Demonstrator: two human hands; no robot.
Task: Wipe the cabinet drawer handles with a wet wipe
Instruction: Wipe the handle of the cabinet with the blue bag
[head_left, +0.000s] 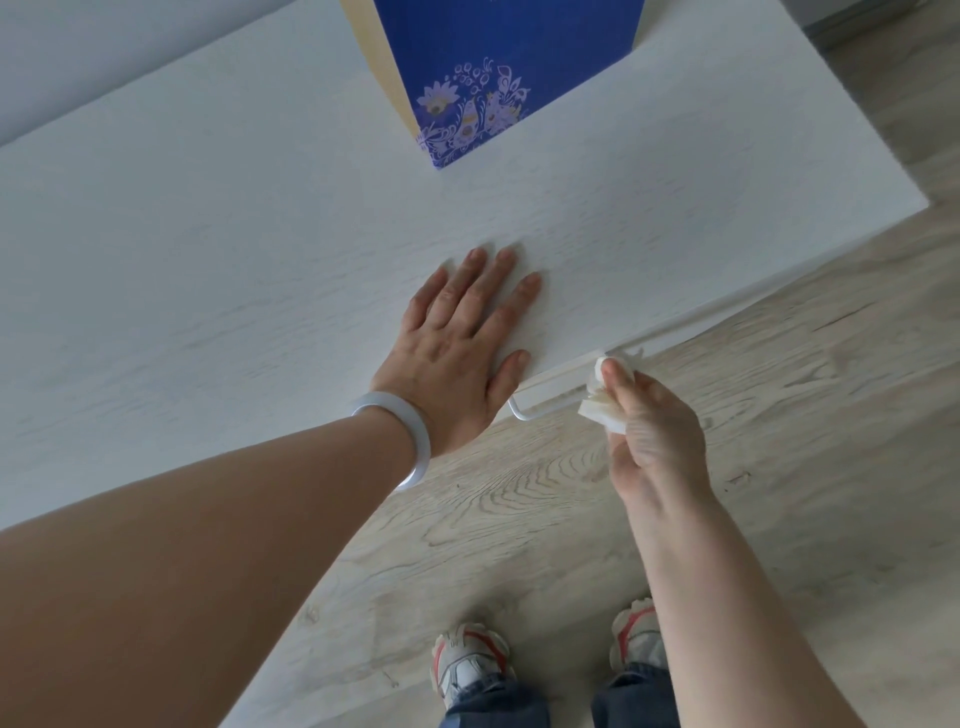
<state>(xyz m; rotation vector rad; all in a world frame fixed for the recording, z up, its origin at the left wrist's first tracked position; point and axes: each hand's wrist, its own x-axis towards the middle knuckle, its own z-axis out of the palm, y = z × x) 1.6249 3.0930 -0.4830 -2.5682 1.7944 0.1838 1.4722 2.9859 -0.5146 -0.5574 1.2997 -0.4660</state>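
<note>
View from above, looking down on a white cabinet (260, 234). We are resting our left hand (457, 343) flat on its top at frame centre, fingers straight and spread, a pale bangle (400, 421) sitting on the wrist. Just right of centre, we are pinching a folded wipe (602, 400) in our right hand (649, 431) and pressing it against the white handle (545, 408) below the cabinet's front edge. A blue box (498, 67) is standing at upper centre.
</note>
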